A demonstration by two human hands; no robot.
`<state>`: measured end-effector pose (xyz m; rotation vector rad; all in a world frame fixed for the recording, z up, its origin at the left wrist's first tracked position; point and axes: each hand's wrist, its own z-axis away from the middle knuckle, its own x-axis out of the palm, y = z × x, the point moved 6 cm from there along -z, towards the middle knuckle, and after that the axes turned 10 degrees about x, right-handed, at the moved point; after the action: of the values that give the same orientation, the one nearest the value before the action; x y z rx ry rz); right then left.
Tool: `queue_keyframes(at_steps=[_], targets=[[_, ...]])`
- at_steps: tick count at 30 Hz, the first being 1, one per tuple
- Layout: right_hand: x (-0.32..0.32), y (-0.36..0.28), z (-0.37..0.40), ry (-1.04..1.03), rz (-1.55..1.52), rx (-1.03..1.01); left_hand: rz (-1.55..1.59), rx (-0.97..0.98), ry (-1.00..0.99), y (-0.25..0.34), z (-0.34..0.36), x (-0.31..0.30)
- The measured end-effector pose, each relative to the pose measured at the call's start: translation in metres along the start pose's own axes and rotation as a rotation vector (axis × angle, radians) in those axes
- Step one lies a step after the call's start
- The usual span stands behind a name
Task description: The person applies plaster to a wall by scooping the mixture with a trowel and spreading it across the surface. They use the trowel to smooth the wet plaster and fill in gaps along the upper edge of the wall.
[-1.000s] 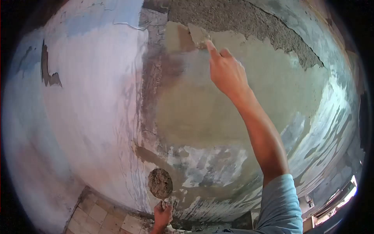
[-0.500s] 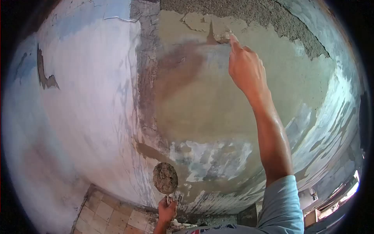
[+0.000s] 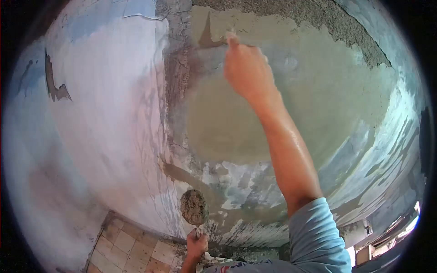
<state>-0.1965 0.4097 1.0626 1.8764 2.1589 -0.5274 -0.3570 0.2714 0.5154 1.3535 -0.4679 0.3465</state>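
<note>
High on the wall, my right hand is closed round a plastering trowel, its mortar-smeared blade lying against wet grey-green plaster. Much of the handle is hidden by my fingers. Beside the blade's left edge is a dark wedge-shaped shadow. Low in the view, my left hand grips the short handle of a round scoop. Its face is heaped with coarse brown mortar, so the shape beneath cannot be made out. The scoop is held in front of the lower wall.
Rough unsmoothed mortar runs along the top of the patch. A bare, cracked strip borders it on the left, next to old white-painted wall. Floor tiles show at lower left. Cluttered objects stand at far lower right.
My right hand has swept the trowel leftward across the upper plaster, nearer the cracked strip, leaving smoothed surface behind. My left hand and the loaded scoop have stayed nearly still.
</note>
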Motion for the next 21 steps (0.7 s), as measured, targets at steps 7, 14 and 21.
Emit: queue_keyframes(at_steps=[7, 14, 21], targets=[[-0.020, 0.016, 0.032, -0.094, -0.125, -0.074, -0.091, 0.132, 0.001, -0.007, 0.004, -0.010], [-0.029, 0.047, 0.012, 0.048, -0.070, 0.050, -0.184, 0.179, 0.026, -0.002, 0.009, -0.015], [-0.011, 0.025, 0.027, -0.105, -0.013, 0.004, -0.078, 0.091, -0.042, -0.015, 0.005, -0.008]])
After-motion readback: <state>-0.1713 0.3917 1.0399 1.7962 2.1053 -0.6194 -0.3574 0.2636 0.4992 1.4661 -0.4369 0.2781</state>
